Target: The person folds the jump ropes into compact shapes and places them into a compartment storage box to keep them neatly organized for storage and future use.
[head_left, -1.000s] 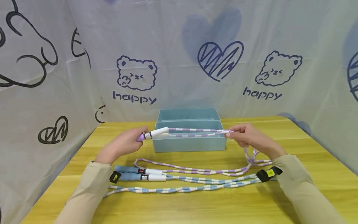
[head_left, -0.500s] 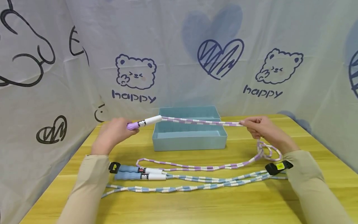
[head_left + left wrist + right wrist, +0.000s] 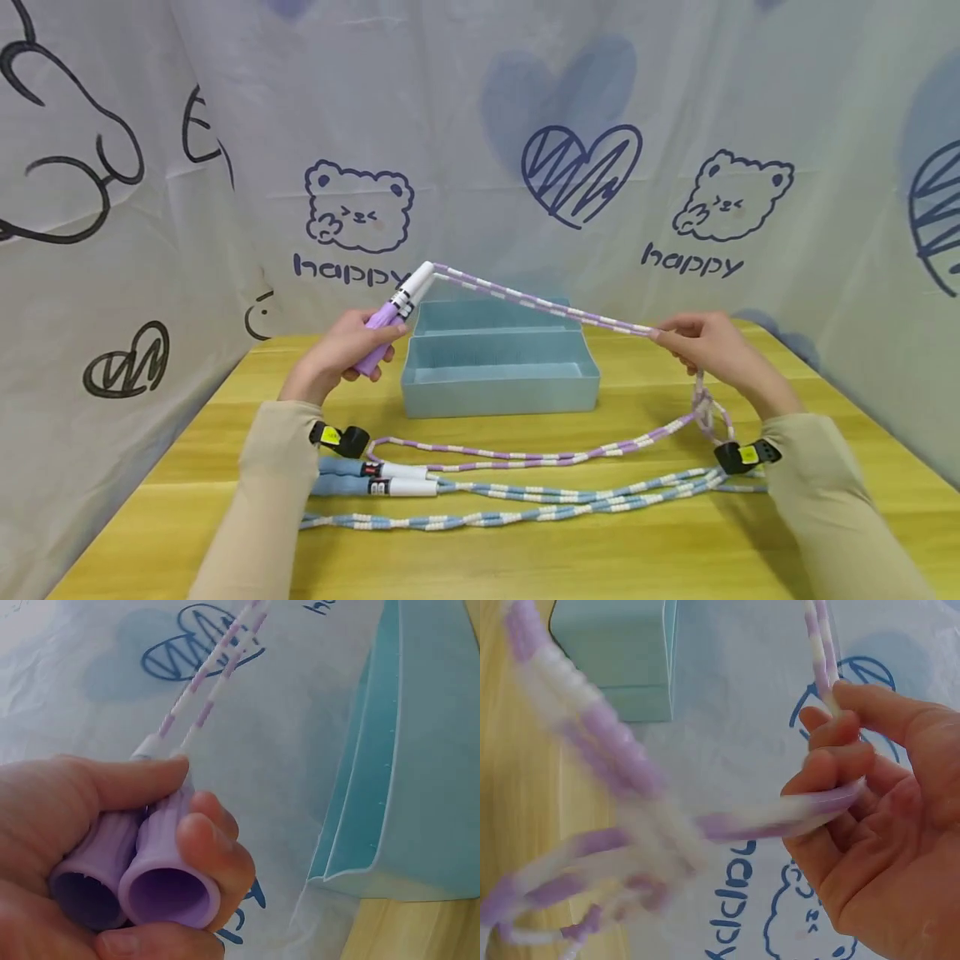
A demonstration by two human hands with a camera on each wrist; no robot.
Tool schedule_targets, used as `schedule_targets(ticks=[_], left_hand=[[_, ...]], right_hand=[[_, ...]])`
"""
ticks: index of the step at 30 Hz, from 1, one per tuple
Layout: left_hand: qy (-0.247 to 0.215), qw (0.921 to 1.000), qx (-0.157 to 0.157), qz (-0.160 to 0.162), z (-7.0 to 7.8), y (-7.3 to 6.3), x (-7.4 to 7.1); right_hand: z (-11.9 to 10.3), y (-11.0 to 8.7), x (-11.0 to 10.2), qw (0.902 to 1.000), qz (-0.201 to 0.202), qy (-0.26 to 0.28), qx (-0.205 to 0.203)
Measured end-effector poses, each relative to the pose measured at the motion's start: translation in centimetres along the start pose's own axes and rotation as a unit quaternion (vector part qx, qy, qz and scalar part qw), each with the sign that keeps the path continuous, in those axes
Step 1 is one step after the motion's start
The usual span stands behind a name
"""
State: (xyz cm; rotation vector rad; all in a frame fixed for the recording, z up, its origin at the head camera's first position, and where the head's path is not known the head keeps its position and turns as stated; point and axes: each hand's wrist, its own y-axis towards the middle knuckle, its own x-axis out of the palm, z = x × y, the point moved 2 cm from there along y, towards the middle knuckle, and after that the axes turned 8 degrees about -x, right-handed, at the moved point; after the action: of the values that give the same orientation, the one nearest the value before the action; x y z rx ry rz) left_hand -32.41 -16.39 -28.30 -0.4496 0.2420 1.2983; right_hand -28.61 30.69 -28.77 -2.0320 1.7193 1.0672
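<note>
Two purple-and-white handles of a beaded jump rope lie side by side in my left hand, whose fingers curl round them. In the left wrist view their hollow purple ends face the camera. My right hand pinches the doubled purple-and-white cord between thumb and fingertips, drawn straight down from the handles. Below that hand the cord hangs in a knotted bunch, blurred in the right wrist view. From there a long loop runs left across the table.
A light-blue box with its lid raised stands behind, between the hands. Nearer on the wooden table lies a blue-and-white beaded jump rope with two blue handles. A printed curtain hangs behind.
My left hand has lifted and tilted the handles tip-up, so both now show. My right hand has moved right with the cord, which now slopes down from the handles.
</note>
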Motion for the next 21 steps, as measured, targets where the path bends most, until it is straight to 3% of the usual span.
schedule_targets(ticks=[4,8,10,12,13,15,19,20,21], left_hand=[[-0.037,0.9993,-0.008,-0.004,-0.6,0.0,-0.5],[-0.102,0.9947,-0.013,0.000,-0.4,0.5,-0.1],[-0.162,0.9866,-0.015,0.007,-0.1,0.9,0.5],[-0.237,0.9712,-0.019,0.008,0.3,1.2,1.5],[-0.280,0.9598,-0.023,0.009,0.5,1.3,2.0],[-0.372,0.9275,-0.033,0.004,1.0,1.2,3.3],[-0.538,0.8414,-0.043,-0.013,2.2,0.2,6.2],[-0.567,0.8225,-0.039,-0.022,2.6,-0.1,7.0],[-0.586,0.8086,-0.034,-0.035,3.0,-0.4,7.8]], right_hand=[[0.2,-0.3,0.2,0.9997,0.003,-0.007,0.025],[0.1,-0.2,0.8,0.9983,0.008,-0.042,0.040],[-0.2,-0.1,1.2,0.9979,0.006,-0.049,0.042],[-0.4,0.1,1.9,0.9987,0.004,-0.030,0.041],[-0.6,0.2,2.3,0.9992,0.001,-0.009,0.039],[-1.1,0.3,3.3,0.9983,-0.009,0.050,0.030],[-2.6,0.4,5.5,0.9840,-0.046,0.170,0.027],[-3.1,0.5,6.0,0.9796,-0.057,0.191,0.025],[-3.7,0.6,6.4,0.9755,-0.068,0.208,0.021]])
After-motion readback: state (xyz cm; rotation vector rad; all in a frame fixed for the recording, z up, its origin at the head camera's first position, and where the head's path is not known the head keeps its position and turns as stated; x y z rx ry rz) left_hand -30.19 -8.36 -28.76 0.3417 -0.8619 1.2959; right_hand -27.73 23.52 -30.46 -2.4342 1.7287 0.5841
